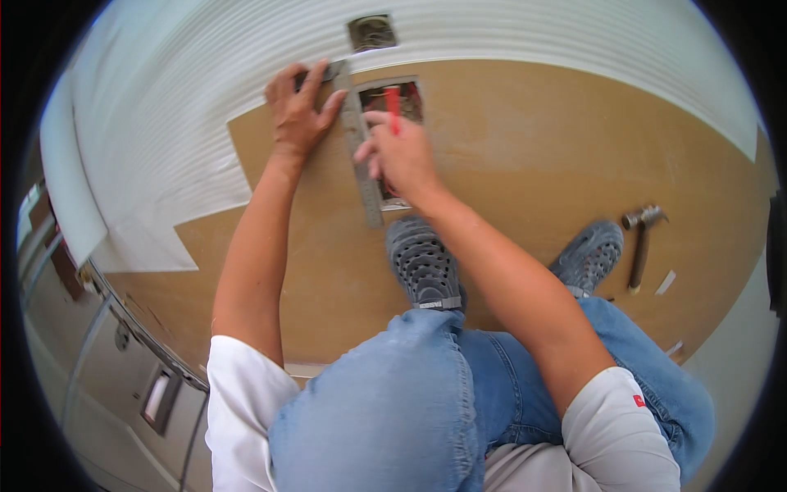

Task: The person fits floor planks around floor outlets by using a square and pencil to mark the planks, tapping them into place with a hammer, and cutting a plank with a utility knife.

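Observation:
A metal square [358,148] lies along the left side of a rectangular cutout [420,98] in the brown board [525,148]. My left hand [301,115] grips the square near its dark stock, with the thumb reaching toward the blade. Over the cutout is my right hand [402,156], its fingers somewhat blurred by motion. It holds a slim red pencil-like tool [393,111], which points away from me. The exact kind of that tool is unclear. My right hand covers part of the opening, where rough material shows inside.
White ribbed sheeting [197,98] borders the board, with a second square opening [371,33] beyond it. A hammer [639,246] lies at the right by my dark clog [592,252]. A pale strip [666,283] is beside it. Metal rails [82,344] stand at the lower left.

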Demonstrator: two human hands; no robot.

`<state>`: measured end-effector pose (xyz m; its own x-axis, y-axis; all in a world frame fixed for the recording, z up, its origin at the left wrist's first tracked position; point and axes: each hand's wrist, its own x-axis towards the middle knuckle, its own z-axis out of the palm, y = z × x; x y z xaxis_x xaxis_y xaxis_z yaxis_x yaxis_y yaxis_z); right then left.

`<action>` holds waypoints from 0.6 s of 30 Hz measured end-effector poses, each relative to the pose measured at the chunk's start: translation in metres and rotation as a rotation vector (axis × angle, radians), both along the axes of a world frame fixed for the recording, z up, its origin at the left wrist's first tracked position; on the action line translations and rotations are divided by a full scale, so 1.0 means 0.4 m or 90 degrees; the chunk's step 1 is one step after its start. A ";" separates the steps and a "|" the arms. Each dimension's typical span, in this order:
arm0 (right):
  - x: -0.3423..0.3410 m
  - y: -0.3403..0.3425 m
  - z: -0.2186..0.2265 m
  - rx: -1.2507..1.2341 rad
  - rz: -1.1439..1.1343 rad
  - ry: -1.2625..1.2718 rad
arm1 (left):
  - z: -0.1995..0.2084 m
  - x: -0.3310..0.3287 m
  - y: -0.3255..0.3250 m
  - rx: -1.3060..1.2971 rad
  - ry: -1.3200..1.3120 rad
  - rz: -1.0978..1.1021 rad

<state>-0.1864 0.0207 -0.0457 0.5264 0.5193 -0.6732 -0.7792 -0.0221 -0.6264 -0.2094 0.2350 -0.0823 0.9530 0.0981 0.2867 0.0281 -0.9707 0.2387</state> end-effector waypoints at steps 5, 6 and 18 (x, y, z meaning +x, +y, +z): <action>0.021 -0.023 0.016 -0.109 -0.041 -0.363 | 0.002 -0.002 0.001 -0.007 -0.031 0.014; 0.024 -0.027 0.042 -0.150 0.006 -0.343 | 0.011 -0.011 0.000 -0.012 -0.012 0.023; -0.033 0.028 0.060 -0.180 0.043 -0.655 | -0.008 -0.015 0.011 -0.046 -0.053 0.021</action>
<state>-0.1996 0.0319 -0.0216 0.8862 0.4628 -0.0220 0.1295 -0.2931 -0.9473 -0.2153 0.2393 -0.0856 0.9219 0.1525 0.3562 0.0372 -0.9499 0.3103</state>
